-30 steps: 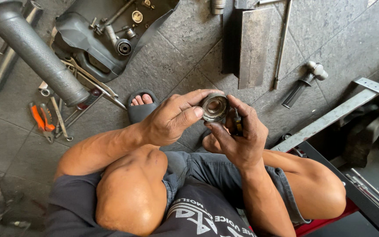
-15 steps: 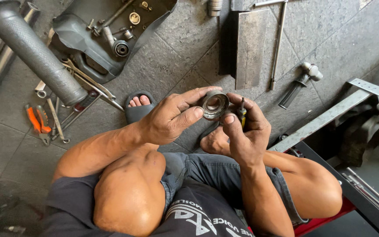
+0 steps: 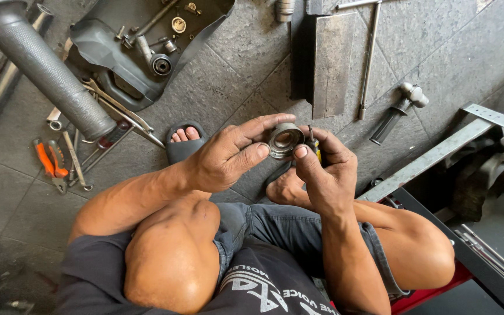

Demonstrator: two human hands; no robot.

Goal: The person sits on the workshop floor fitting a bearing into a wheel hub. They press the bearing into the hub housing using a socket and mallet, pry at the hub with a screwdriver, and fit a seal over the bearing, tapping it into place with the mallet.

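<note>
Metal ring point(image 3: 285, 140) in two-handed pinch grip

Screwdriver point(image 3: 315, 147) mostly hidden, perhaps.

The person wears a dark sleeveless shirt point(image 3: 275, 289) with pale printed lettering across the front, and blue denim shorts point(image 3: 275, 224) with rolled hems. Arms and knees are bare. One foot sits in a dark open-toed sandal point(image 3: 183, 144); the other foot point(image 3: 287, 188) is bare.
</note>
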